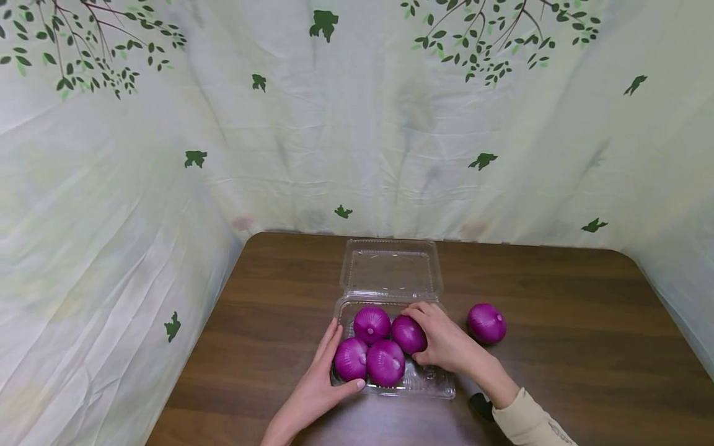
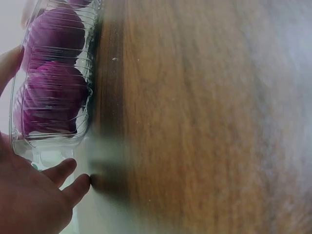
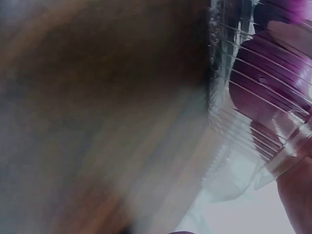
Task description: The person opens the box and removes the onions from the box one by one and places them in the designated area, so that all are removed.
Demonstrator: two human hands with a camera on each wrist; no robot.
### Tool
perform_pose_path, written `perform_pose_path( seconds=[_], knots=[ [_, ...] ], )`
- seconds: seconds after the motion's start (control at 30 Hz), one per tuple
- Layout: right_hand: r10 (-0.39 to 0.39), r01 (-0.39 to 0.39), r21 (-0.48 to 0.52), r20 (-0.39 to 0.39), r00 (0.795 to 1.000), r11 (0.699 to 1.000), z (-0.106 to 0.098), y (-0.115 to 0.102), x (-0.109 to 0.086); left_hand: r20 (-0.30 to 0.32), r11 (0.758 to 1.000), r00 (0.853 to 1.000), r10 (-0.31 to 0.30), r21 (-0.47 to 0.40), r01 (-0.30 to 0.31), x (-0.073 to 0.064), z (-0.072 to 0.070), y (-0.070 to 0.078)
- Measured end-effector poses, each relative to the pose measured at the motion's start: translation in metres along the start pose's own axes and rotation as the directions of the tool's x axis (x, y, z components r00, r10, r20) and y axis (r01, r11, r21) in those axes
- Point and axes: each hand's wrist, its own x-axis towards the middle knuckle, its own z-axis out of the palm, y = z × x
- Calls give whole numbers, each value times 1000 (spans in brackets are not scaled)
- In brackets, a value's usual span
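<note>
A hinged clear plastic container [image 1: 437,389] lies on the table with its lid [image 1: 390,272] folded back. Several red onions are inside, among them a back-left one [image 1: 372,324], a front-left one [image 1: 351,359] and a front-middle one [image 1: 386,363]. My right hand [image 1: 443,341] grips another red onion [image 1: 409,334] in the container's right part, thumb in front and fingers behind. My left hand [image 1: 318,381] rests against the container's left side with extended fingers, its thumb at the front rim. In the left wrist view, purple onions [image 2: 53,92] show through the ribbed wall.
One more red onion [image 1: 486,324] sits on the table to the right of the container. A dark object [image 1: 481,406] lies partly hidden under my right forearm. The brown wooden table [image 1: 558,347] meets leaf-printed cloth [image 1: 368,155] at the back and sides.
</note>
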Motion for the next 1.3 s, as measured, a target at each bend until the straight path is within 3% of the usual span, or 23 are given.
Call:
perform_pose_path(
  seconds=[0.33, 0.57, 0.83, 1.3],
  knots=[
    [91, -85, 189, -26, 995, 978, -1, 0, -6, 3, 1000, 1000, -11, 2, 11, -1, -1, 3],
    [75, -53, 250, -78, 994, 967, -1, 2, -5, 4, 1000, 1000, -14, 11, 14, 0, -2, 3],
    [111, -63, 337, -124, 986, 939, 1, 4, -9, 2, 1000, 1000, -17, 7, 17, 1, -1, 2],
    [126, -53, 346, -192, 973, 937, -3, -1, -15, 12, 999, 999, -31, -18, 31, 0, -1, 4]
  ],
)
